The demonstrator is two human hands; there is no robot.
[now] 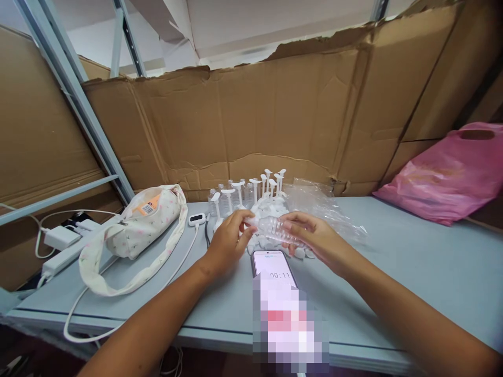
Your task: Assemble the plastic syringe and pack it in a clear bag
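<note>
A clear ribbed plastic bottle (pixel 272 227) lies tilted sideways between my hands above the table. My right hand (pixel 314 235) is closed around its body. At the bottle's neck, my left hand (pixel 232 235) pinches a small white cap (pixel 251 222) between thumb and fingers. Just behind them stand several white pump heads (pixel 271 183), with their long stems upright. More clear bottles (pixel 247 193) are lined up at the back, partly hidden by the pumps. A pile of small white plastic parts (pixel 265 209) spreads beneath and behind the held bottle.
In front of my hands lies a phone (pixel 271 262) showing a timer, its lower part pixelated. A floral bag (pixel 145 230), a small white device (pixel 196 219) and a power strip (pixel 78 246) are at left. Clear plastic wrap (pixel 322 209) and a pink bag (pixel 440 178) sit at right.
</note>
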